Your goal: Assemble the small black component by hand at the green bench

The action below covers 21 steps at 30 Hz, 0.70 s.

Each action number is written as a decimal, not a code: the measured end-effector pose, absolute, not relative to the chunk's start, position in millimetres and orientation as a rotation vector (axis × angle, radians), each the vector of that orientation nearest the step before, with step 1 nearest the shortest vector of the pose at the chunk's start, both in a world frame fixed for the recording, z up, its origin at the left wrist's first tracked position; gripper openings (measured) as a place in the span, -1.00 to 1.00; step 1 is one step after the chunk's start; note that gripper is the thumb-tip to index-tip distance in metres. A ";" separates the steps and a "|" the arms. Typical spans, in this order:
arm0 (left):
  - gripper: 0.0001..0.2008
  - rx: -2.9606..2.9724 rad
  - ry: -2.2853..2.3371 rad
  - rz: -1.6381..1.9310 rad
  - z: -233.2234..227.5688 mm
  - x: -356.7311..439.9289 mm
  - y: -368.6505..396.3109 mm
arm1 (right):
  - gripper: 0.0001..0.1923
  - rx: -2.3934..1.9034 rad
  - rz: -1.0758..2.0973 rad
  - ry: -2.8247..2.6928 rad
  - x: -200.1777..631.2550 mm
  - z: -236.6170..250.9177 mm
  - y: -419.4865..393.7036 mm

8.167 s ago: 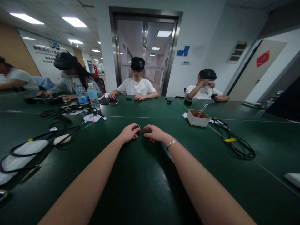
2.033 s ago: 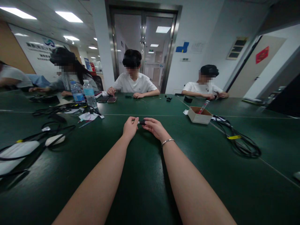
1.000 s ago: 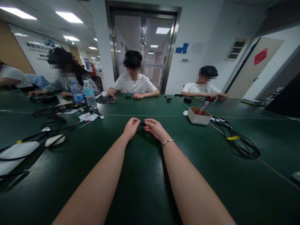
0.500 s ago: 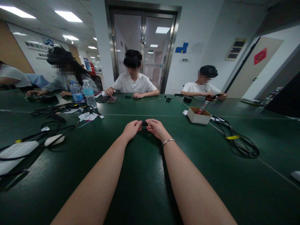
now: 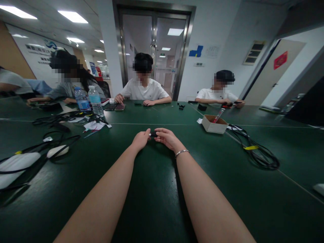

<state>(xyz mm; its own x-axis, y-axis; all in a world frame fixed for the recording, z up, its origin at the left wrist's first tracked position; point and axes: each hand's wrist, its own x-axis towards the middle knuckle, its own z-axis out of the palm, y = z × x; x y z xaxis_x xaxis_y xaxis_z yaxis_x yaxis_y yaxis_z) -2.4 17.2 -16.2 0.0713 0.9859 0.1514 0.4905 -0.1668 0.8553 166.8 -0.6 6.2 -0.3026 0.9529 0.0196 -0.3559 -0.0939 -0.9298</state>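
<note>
My left hand (image 5: 140, 139) and my right hand (image 5: 167, 138) meet over the dark green table (image 5: 157, 189), fingertips pinched on the two ends of a small black object (image 5: 153, 134). The object is short and mostly hidden by my fingers; a pale glint shows on it. A silver bracelet (image 5: 181, 152) circles my right wrist. Both forearms stretch forward just above the tabletop.
A small open cardboard box (image 5: 215, 124) with a red-tipped stick stands to the right, beside a coiled black cable (image 5: 258, 153). At left lie black cables (image 5: 58, 138), white pads and two water bottles (image 5: 89, 100). Several people sit along the table's far side.
My hands stay together on the small black object. The fingers have shifted slightly around it, and the view has drifted a little.
</note>
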 end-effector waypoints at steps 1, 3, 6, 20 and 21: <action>-0.41 1.719 1.470 1.027 -16.9 -3.0 18.1 | -0.82 -0.784 1.611 -1.118 166.7 5.8 -0.4; -0.41 1.707 1.467 1.039 -17.0 -3.3 18.5 | -0.78 -0.770 1.609 -1.129 166.3 5.2 0.2; -0.43 1.702 1.470 1.057 -15.8 -2.0 16.8 | -0.78 -0.772 1.603 -1.124 165.7 5.0 0.8; -0.69 1.690 1.359 1.166 -9.0 4.7 5.6 | -0.84 -0.871 1.543 -1.065 162.6 8.6 -0.8; -0.71 1.686 1.349 1.171 -8.4 5.1 5.0 | -0.83 -0.874 1.543 -1.067 162.7 8.7 -0.8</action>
<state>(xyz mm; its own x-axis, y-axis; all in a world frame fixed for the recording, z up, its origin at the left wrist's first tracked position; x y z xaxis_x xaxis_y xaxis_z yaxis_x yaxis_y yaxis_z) 5.1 5.0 -8.4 0.0613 0.9705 0.2330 0.3670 -0.2390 0.8990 162.7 -0.8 8.7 -0.2146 0.9766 -0.0124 -0.3326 -0.0850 -0.9392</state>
